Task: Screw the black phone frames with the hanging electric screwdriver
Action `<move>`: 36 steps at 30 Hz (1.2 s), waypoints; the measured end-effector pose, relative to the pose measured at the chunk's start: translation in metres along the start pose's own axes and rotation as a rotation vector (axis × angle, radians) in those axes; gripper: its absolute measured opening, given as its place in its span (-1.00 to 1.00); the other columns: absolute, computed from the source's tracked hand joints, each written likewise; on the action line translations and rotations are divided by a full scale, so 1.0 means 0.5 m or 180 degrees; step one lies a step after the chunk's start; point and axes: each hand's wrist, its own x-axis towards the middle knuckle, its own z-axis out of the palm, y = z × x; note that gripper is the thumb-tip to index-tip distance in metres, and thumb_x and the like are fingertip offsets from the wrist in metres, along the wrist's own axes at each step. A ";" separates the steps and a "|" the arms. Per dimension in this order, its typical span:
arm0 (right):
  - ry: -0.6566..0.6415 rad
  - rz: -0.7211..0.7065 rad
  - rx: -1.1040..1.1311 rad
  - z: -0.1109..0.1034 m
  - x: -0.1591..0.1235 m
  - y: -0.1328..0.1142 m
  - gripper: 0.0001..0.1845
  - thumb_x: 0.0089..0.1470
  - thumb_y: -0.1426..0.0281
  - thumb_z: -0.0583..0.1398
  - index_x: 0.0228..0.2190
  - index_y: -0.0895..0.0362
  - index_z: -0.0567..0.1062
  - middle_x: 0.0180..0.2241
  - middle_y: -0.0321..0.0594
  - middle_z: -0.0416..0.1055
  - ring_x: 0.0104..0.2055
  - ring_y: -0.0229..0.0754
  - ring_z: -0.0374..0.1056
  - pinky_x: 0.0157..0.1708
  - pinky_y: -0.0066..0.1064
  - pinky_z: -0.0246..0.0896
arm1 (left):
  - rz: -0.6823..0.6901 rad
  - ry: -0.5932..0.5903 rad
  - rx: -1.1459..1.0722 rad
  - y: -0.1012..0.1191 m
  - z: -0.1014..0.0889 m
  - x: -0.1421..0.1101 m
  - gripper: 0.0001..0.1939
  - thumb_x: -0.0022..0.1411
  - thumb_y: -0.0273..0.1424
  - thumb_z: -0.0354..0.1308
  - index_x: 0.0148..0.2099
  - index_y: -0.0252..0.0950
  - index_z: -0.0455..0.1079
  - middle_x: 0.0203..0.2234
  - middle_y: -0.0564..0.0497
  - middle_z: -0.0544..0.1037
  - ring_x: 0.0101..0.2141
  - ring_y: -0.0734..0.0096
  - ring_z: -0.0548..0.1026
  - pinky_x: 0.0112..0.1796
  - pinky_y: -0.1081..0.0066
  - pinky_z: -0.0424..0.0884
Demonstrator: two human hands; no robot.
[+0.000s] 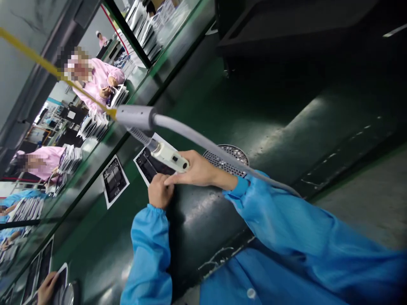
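My right hand [199, 170] grips a cream-coloured handheld tool [168, 156], whose coiled grey cable leads up to a grey hose [203, 140]. The tool's tip is over a dark flat part on a white sheet [146, 163] lying on the green belt [95, 254]. My left hand [160, 191] rests on the near edge of that sheet, fingers curled against it. Both arms wear blue sleeves. The view is tilted.
A second dark part on a white sheet [114, 180] lies further left on the belt. A round perforated metal disc [230, 157] sits behind my right wrist. Workers in pink [95, 80] sit opposite beside stacks of parts. Another person's hand [47, 288] works at lower left.
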 end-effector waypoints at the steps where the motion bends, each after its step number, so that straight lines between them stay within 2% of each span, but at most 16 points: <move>1: 0.0178 -0.0004 -0.0148 -0.001 0.000 0.005 -0.66 -0.30 0.28 0.37 -0.53 0.19 0.36 -0.57 -0.37 0.28 -0.50 -0.34 0.18 -0.51 -0.47 0.11 | -0.0033 0.0077 -0.0053 0.015 0.010 -0.023 -0.82 0.20 -0.47 0.12 -0.13 -0.25 0.45 -0.26 -0.08 0.51 -0.21 0.29 0.49 -0.19 0.33 0.49; 4: 0.0514 -0.0185 -0.0427 -0.007 0.002 0.013 -0.77 -0.24 0.34 0.31 -0.53 0.20 0.40 -0.58 -0.34 0.30 -0.52 -0.32 0.20 -0.52 -0.44 0.11 | 0.0003 0.0430 -0.0287 0.066 0.036 -0.083 -0.79 0.10 -0.52 0.14 -0.18 -0.28 0.46 -0.30 -0.06 0.52 -0.26 0.30 0.50 -0.23 0.35 0.50; 9: 0.0799 -0.0245 -0.0598 -0.030 0.005 0.007 -0.84 -0.25 0.42 0.30 -0.56 0.17 0.41 -0.71 -0.37 0.28 -0.58 -0.25 0.28 -0.52 -0.38 0.20 | 0.0051 0.0825 -0.0761 0.121 0.057 -0.134 -0.86 0.23 -0.38 0.14 -0.21 -0.30 0.48 -0.37 -0.05 0.51 -0.34 0.38 0.49 -0.29 0.41 0.47; 15: 0.1148 -0.0188 -0.0526 -0.080 0.012 0.002 -0.82 -0.25 0.49 0.31 -0.53 0.14 0.40 -0.78 -0.44 0.26 -0.74 -0.32 0.17 -0.65 -0.38 0.16 | 0.0114 0.1029 -0.0669 0.119 0.071 -0.135 -0.82 0.30 -0.42 0.06 -0.21 -0.30 0.50 -0.37 -0.06 0.51 -0.34 0.37 0.46 -0.32 0.41 0.44; 21: 0.1484 -0.0585 -0.0140 -0.126 0.018 0.032 -0.78 -0.28 0.47 0.31 -0.53 0.10 0.36 -0.77 -0.49 0.22 -0.77 -0.35 0.16 -0.72 -0.43 0.09 | 0.0248 0.0980 -0.0871 0.108 0.084 -0.109 -0.79 0.32 -0.42 0.03 -0.21 -0.28 0.50 -0.37 -0.06 0.51 -0.34 0.39 0.45 -0.29 0.41 0.43; 26: 0.1568 -0.0613 -0.0050 -0.121 0.023 0.045 -0.78 -0.31 0.46 0.29 -0.47 0.12 0.43 -0.77 -0.51 0.25 -0.77 -0.35 0.16 -0.71 -0.42 0.11 | 0.0364 0.0892 -0.0927 0.108 0.082 -0.108 -0.77 0.32 -0.45 0.00 -0.20 -0.29 0.50 -0.36 -0.07 0.52 -0.33 0.38 0.45 -0.30 0.40 0.42; 31: 0.1518 -0.0422 -0.0234 -0.110 0.024 0.045 -0.72 -0.30 0.47 0.26 -0.39 0.12 0.46 -0.77 -0.52 0.25 -0.75 -0.35 0.16 -0.67 -0.41 0.12 | 0.0468 0.1056 -0.0879 0.117 0.080 -0.116 -0.80 0.30 -0.47 0.04 -0.21 -0.31 0.51 -0.40 -0.05 0.52 -0.36 0.39 0.44 -0.33 0.42 0.40; 33: 0.1504 -0.0381 -0.0269 -0.109 0.024 0.047 -0.72 -0.29 0.47 0.26 -0.38 0.12 0.46 -0.76 -0.51 0.25 -0.75 -0.35 0.16 -0.66 -0.40 0.12 | 0.0393 0.1137 -0.0806 0.121 0.079 -0.116 -0.81 0.31 -0.44 0.06 -0.23 -0.30 0.51 -0.41 -0.04 0.53 -0.37 0.38 0.43 -0.33 0.41 0.39; 36: 0.1516 -0.0333 -0.0312 -0.109 0.024 0.049 -0.72 -0.28 0.47 0.26 -0.38 0.13 0.46 -0.76 -0.50 0.26 -0.75 -0.35 0.16 -0.65 -0.39 0.12 | -0.0009 0.1284 -0.0580 0.125 0.078 -0.115 -0.80 0.28 -0.31 0.13 -0.22 -0.30 0.52 -0.35 -0.08 0.56 -0.31 0.30 0.45 -0.28 0.33 0.38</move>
